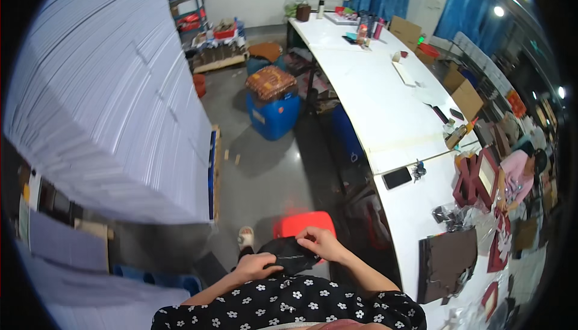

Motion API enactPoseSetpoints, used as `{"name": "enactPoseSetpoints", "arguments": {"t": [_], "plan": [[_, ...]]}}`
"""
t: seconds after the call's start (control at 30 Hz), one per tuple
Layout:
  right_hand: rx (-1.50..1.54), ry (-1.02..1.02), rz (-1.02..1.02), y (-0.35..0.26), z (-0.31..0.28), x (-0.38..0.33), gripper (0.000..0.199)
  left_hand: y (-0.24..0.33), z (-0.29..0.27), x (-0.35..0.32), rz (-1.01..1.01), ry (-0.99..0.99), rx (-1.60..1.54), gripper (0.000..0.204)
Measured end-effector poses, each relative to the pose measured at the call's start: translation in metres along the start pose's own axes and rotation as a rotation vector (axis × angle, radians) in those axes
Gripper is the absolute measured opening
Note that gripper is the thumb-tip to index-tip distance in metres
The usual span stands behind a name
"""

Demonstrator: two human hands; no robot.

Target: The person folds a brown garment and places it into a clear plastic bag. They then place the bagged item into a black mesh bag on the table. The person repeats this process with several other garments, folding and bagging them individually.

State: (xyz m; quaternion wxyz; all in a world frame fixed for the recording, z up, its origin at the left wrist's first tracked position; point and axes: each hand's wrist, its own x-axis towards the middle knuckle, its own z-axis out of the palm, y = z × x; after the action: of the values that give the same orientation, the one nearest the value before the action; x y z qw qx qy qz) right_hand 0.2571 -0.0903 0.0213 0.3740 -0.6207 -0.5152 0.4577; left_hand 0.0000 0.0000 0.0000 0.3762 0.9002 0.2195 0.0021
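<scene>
Close to my body I hold a black, soft, pouch-like piece (292, 255) that looks like thin cloth or plastic; a small line of print shows on it. My left hand (257, 265) grips its left end, with thumb and fingers pressed together. At its upper right edge, my right hand (322, 244) pinches it between thumb and fingers. Just beyond the piece is a red plastic stool (301, 222), partly covered by it and by my right hand.
Tall stacks of white sheets (120, 101) rise on the left. A long white table (385, 95) runs along the right, bearing a phone (397, 178), dark sheets (448, 264) and maroon frames (472, 179). Ahead stands a blue drum (274, 116). Another person (519, 173) works beyond the table.
</scene>
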Motion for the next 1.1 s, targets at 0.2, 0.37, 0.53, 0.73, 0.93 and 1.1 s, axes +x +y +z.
{"name": "enactPoseSetpoints", "arguments": {"t": [0.2,0.37,0.53,0.73,0.93,1.1], "plan": [[0.096,0.139,0.009,-0.045,0.023,0.174,0.022,-0.123,-0.133,0.072,0.098,-0.068,0.040,0.037],[0.045,0.080,0.070,-0.082,0.009,0.254,0.021,-0.162,-0.225,0.101,-0.057,-0.061,-0.093,0.035],[0.134,0.298,0.128,-0.063,-0.016,0.280,0.035,-0.196,-0.259,0.159,-0.085,-0.011,-0.165,0.037],[0.213,0.583,0.179,-0.025,-0.092,0.335,0.035,-0.210,-0.292,0.281,0.093,-0.105,-0.104,0.039],[0.145,0.683,0.021,-0.007,-0.226,0.452,0.034,-0.235,-0.310,0.440,0.175,-0.010,-0.076,0.039],[0.181,0.701,-0.044,-0.026,-0.360,0.515,0.028,-0.209,-0.365,0.557,0.260,-0.026,-0.020,0.034]]}}
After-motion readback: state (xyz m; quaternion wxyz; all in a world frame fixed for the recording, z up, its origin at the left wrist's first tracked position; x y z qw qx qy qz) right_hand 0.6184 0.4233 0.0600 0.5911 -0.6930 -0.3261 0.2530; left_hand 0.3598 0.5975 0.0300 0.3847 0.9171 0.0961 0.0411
